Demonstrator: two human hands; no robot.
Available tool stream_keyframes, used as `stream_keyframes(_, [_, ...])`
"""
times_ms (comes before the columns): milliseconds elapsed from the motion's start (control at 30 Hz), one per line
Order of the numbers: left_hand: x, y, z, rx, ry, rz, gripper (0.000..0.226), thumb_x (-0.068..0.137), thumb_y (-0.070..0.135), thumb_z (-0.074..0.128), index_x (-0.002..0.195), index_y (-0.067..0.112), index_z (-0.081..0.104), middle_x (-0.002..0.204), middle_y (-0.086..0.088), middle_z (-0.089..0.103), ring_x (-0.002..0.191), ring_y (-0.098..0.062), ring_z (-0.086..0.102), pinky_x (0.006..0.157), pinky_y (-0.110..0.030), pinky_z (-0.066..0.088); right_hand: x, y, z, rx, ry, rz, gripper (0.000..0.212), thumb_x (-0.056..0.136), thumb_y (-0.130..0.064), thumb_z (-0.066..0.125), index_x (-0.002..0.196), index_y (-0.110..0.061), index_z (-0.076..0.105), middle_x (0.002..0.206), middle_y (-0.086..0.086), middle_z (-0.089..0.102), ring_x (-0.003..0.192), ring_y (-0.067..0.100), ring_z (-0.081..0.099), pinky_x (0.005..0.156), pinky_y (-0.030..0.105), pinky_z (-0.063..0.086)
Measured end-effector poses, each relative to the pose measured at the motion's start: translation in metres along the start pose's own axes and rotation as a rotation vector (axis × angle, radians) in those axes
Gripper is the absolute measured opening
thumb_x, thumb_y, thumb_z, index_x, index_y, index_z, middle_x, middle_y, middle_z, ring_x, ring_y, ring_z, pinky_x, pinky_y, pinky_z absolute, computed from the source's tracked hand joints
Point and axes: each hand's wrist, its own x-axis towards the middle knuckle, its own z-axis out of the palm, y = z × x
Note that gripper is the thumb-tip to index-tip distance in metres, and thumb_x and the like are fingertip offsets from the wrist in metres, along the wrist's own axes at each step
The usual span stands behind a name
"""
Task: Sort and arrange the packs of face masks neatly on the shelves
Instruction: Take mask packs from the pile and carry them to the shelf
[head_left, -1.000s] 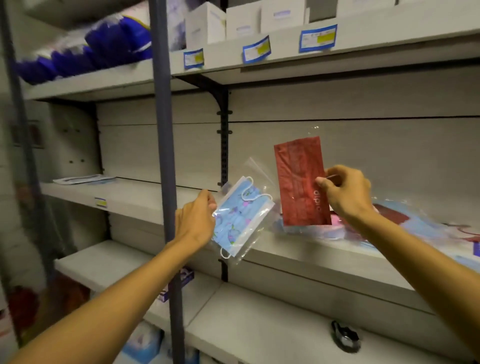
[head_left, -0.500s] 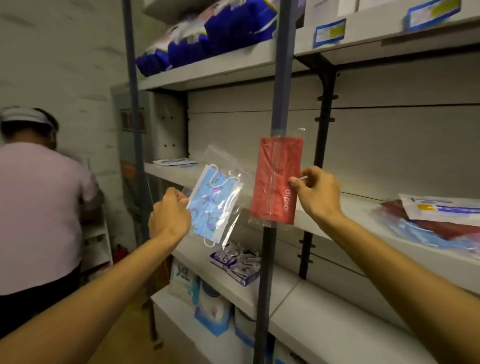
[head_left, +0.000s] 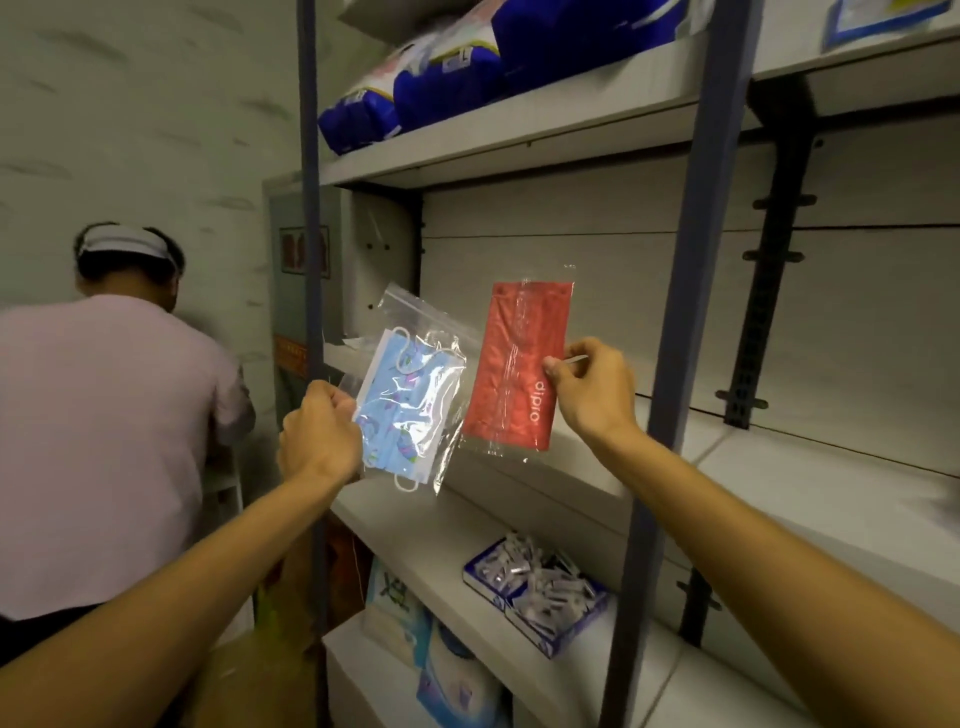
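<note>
My left hand (head_left: 321, 435) pinches the left edge of a clear bag holding a blue patterned mask pack (head_left: 410, 408). My right hand (head_left: 589, 389) pinches the right edge of a red mask pack (head_left: 517, 371) in clear wrap, printed "dipro". Both packs hang upright in the air, side by side, in front of the middle shelf (head_left: 566, 470). A grey upright post (head_left: 310, 260) stands just left of the blue pack.
A person in a pink shirt (head_left: 104, 441) stands at the left, back turned. Blue packages (head_left: 415, 88) lie on the top shelf. A box of small wrapped items (head_left: 540, 587) sits on the lower shelf, boxes (head_left: 415, 639) below. Another post (head_left: 670, 364) runs right of my right hand.
My view has swung left along the shelving; the pile of packs on the right has left view. Both hands still hold their packs, carried leftward together.
</note>
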Motion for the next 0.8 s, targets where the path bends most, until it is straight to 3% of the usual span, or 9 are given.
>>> stream_keyframes(233, [0.097, -0.023, 0.022, -0.03, 0.076, -0.006, 0.016, 0.099, 0.021, 0.046, 0.104, 0.006, 0.049, 0.095, -0.007, 0.054, 0.088, -0.024, 0.057, 0.065, -0.032, 0.043, 0.076, 0.017, 0.07, 0.046, 0.039, 0.125, 0.022, 0.094, -0.023, 0.06, 0.075, -0.02, 0.048, 0.074, -0.001, 0.061, 0.074, 0.02, 0.062, 0.069, 0.038, 0.053])
stream_keyframes(367, [0.138, -0.047, 0.037, -0.042, 0.113, -0.038, 0.017, 0.099, 0.023, 0.046, 0.105, 0.008, 0.049, 0.1, -0.012, 0.059, 0.093, -0.028, 0.059, 0.07, -0.037, 0.047, 0.102, 0.034, 0.111, 0.061, 0.052, 0.227, 0.028, 0.089, -0.022, 0.066, 0.068, -0.017, 0.048, 0.075, 0.003, 0.061, 0.073, 0.023, 0.059, 0.07, 0.035, 0.05])
stream_keyframes(467, [0.164, -0.058, 0.048, -0.058, 0.1, -0.043, 0.022, 0.098, 0.023, 0.048, 0.109, 0.005, 0.049, 0.109, -0.016, 0.06, 0.103, -0.032, 0.06, 0.071, -0.035, 0.048, 0.12, 0.046, 0.132, 0.02, 0.051, 0.27, 0.032, 0.088, -0.023, 0.068, 0.065, -0.018, 0.047, 0.066, 0.001, 0.056, 0.063, 0.019, 0.053, 0.061, 0.031, 0.045])
stream_keyframes(567, [0.198, -0.071, 0.061, -0.086, 0.08, -0.053, 0.024, 0.098, 0.024, 0.048, 0.111, 0.004, 0.05, 0.109, -0.014, 0.06, 0.104, -0.03, 0.06, 0.068, -0.03, 0.044, 0.146, 0.056, 0.155, 0.011, 0.069, 0.307, 0.031, 0.087, -0.021, 0.069, 0.065, -0.016, 0.049, 0.066, 0.004, 0.058, 0.064, 0.023, 0.055, 0.069, 0.039, 0.052])
stream_keyframes(667, [0.24, -0.091, 0.076, -0.131, 0.038, -0.023, 0.022, 0.097, 0.027, 0.049, 0.106, 0.006, 0.05, 0.108, -0.015, 0.062, 0.101, -0.031, 0.062, 0.074, -0.04, 0.054, 0.168, 0.065, 0.182, 0.002, 0.102, 0.339, 0.03, 0.087, -0.017, 0.069, 0.065, -0.014, 0.048, 0.068, 0.006, 0.058, 0.066, 0.024, 0.054, 0.071, 0.041, 0.052])
stream_keyframes(800, [0.301, -0.109, 0.091, -0.112, 0.008, -0.001, 0.014, 0.097, 0.025, 0.051, 0.097, 0.011, 0.05, 0.106, -0.015, 0.063, 0.097, -0.034, 0.061, 0.079, -0.044, 0.052, 0.198, 0.075, 0.221, -0.026, 0.139, 0.376, 0.03, 0.087, -0.017, 0.069, 0.066, -0.014, 0.048, 0.069, 0.006, 0.059, 0.071, 0.025, 0.057, 0.074, 0.042, 0.052])
